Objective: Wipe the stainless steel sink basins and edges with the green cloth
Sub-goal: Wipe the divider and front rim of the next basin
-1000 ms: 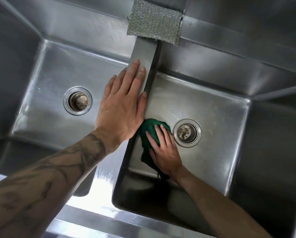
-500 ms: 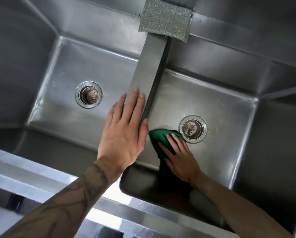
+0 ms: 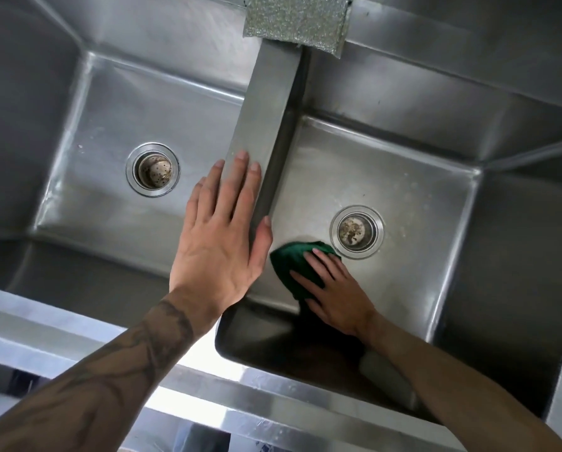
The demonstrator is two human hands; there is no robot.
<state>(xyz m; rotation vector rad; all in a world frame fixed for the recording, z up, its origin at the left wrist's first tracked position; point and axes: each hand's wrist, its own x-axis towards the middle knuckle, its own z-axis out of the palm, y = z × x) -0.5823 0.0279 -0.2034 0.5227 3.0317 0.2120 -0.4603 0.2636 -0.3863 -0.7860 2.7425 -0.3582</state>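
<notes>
A stainless steel double sink fills the head view, with a left basin and a right basin. The metal divider runs between them. My left hand lies flat on the divider's near end, fingers together, holding nothing. My right hand presses the bunched green cloth onto the floor of the right basin, just left of that basin's drain. Part of the cloth is hidden under my fingers.
The left basin has its own drain strainer. A silver scouring pad lies on the back ledge where the divider ends. The shiny front rim runs across the bottom, under my left forearm.
The view has shifted, so the sink sits further right and lower in frame. My right hand and the cloth have slid along the basin floor toward the drain. My left hand stays on the divider.
</notes>
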